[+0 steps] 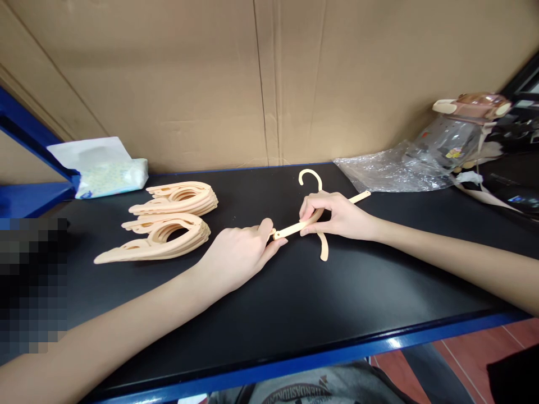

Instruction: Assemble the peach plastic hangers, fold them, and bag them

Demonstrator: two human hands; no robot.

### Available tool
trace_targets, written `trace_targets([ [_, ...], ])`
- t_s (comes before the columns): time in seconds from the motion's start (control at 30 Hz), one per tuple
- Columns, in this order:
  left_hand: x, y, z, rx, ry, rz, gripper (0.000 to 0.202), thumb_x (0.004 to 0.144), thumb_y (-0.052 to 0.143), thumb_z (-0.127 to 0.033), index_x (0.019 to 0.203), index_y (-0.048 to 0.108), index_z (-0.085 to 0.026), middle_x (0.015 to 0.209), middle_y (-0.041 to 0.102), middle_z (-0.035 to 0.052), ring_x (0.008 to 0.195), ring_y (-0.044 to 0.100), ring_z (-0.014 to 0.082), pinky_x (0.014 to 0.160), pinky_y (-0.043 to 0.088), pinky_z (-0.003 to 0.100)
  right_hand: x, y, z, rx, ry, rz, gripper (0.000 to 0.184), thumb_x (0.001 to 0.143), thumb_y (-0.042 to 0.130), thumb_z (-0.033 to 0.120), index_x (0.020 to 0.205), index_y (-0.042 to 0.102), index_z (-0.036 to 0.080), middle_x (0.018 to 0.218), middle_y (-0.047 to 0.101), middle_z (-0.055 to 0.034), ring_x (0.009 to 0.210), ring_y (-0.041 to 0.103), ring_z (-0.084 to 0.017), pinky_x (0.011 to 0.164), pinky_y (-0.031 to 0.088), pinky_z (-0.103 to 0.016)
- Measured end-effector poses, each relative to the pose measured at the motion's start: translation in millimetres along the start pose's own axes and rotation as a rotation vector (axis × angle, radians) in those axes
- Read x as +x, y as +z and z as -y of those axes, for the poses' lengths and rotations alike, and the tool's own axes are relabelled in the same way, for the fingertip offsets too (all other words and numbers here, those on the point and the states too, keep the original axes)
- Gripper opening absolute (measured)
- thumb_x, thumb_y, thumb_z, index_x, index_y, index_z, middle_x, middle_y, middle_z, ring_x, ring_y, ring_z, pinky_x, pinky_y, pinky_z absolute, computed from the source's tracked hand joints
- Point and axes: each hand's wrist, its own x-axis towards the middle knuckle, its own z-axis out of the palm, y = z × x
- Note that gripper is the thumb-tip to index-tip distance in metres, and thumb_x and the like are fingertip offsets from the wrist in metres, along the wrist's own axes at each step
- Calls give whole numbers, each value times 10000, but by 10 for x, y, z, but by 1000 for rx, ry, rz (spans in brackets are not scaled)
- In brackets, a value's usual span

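Near frame centre, the left hand (pixel 242 251) tightly pinches one end of a cream hanger (pixel 290 229), the right hand (pixel 337 216) its middle; stacked hangers (pixel 201 238) lie centre-left on the surface (pixel 295 314)

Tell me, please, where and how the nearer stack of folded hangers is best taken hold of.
I would grip the nearer stack around its rounded right end, coming from the front right. That end looks thick and compact, while the left end tapers into separate prongs. The farther stack lies close behind, so an approach from there seems tighter.
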Motion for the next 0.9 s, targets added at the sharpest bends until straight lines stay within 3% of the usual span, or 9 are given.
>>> trace_targets([
  [0.27, 2, -20, -4, 57, 3, 21, 404, 1012, 274, -428, 910, 553, -154, 661, 683, 66, 581, 681, 254, 437, 336, 268, -3, -5, -21, -31, -24, 3, 206, 786, 735, 316, 751, 580, 184, 766, 663, 6, 701, 606, -135, 695, 475, -305],
  [0.6, 7, -38, -22, 39, 16, 34, 349, 1007, 307, -408, 934, 529, -148, 703, 698, 75, 596, 688, 263, 450, 364, 264, -1, 1, -2, 32, -12, 20, 220, 766, 756, 295, 734, 572, 179, 769, 659, 14, 682, 646, -129, 714, 494, -302],
  [0.9, 11, -1, -17, 127, 109, -2, 379, 1011, 256, -343, 851, 537, -147, 605, 650, 60, 505, 650, 252, 399, 274, 284, -8, 4, -15, 95, 33, 40, 242, 759, 752, 340, 746, 570, 180, 783, 676, 4, 699, 677, -150, 689, 521, -303],
])
